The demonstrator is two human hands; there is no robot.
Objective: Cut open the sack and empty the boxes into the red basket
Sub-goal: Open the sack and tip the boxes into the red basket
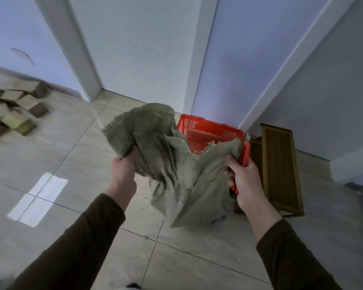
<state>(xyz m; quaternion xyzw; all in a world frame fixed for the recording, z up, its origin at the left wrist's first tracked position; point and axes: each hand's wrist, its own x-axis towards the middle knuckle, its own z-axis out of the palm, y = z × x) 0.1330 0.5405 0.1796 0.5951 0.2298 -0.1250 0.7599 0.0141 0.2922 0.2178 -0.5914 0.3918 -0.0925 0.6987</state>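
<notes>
Wooden rack beside red basket

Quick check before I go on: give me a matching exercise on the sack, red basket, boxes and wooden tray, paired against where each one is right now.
Things:
1. sack
2. red basket
3. boxes
4. wooden tray

Places:
A. heaped on the floor, far left, by the wall
B. on the floor in the corner, behind the sack
C. held up by the left hand and right hand
D. on the floor, right of the basket

Pairs: 1-C, 2-B, 3-A, 4-D
</notes>
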